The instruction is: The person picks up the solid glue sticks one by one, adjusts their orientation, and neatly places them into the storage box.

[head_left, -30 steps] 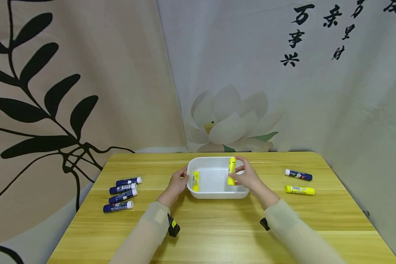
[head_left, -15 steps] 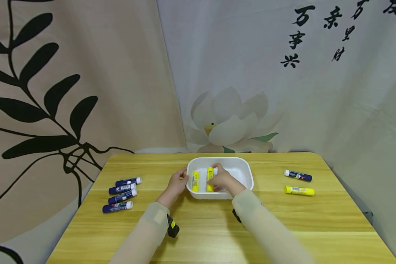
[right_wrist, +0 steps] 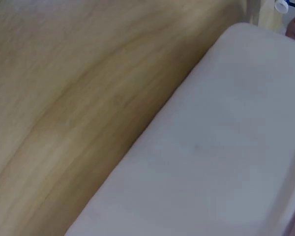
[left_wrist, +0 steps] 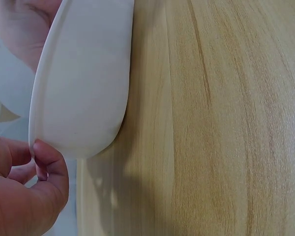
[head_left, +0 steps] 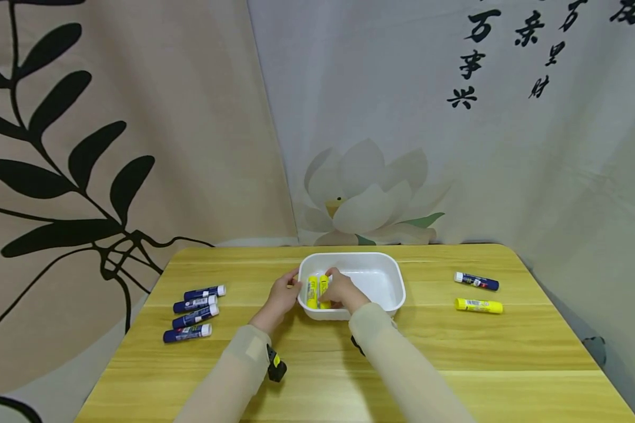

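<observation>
A white plastic tray (head_left: 376,282) sits on the wooden table. My left hand (head_left: 283,295) pinches the tray's left rim between thumb and fingers, as the left wrist view also shows with the hand (left_wrist: 32,194) at the tray's corner. Inside the tray, my right hand (head_left: 344,292) holds a yellow glue stick (head_left: 324,286) by its ends, standing lengthwise front to back. Right beside it, against the tray's left wall, lies another yellow glue stick (head_left: 312,292). In the right wrist view the tray's outer wall (right_wrist: 201,147) hides the fingers.
Several blue glue sticks (head_left: 194,318) with white caps lie in a loose column at the table's left. On the right side are one blue glue stick (head_left: 477,281) and one yellow glue stick (head_left: 478,305). A printed curtain (head_left: 217,117) hangs behind the table (head_left: 307,376).
My right hand has carried the yellow glue stick from above the tray's right side down and leftward, alongside the other one. The left hand has stayed on the rim.
</observation>
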`<state>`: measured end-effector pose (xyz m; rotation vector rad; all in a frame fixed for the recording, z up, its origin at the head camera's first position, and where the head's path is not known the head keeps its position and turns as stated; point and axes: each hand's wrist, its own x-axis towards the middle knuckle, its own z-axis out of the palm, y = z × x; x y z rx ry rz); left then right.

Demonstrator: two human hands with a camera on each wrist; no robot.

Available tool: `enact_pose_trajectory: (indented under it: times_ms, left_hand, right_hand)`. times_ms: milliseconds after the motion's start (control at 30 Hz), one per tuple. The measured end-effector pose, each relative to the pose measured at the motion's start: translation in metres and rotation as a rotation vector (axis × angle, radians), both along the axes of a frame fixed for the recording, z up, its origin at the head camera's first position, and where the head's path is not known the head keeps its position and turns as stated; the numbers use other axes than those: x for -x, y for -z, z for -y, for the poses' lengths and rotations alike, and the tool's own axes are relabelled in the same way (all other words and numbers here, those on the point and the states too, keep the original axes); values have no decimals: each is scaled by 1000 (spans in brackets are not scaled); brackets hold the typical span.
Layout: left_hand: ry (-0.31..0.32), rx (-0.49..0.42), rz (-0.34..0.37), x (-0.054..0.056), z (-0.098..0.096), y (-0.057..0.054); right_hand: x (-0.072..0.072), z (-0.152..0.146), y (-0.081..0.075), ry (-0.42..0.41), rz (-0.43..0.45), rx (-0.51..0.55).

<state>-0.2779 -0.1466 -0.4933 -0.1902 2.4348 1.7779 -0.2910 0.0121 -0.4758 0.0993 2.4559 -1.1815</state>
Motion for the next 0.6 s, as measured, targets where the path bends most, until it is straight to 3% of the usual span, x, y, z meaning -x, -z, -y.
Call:
enact_pose_trajectory:
  times_ms: [333,600]
  left_hand:
    - [-3,16,30,-2,-1,-1]
    - [-6,16,37,-1,0,-2]
  right_hand:
    - [-3,1,0,-16,-32,8]
    - [-2,-22,-8,-148,-209,-25]
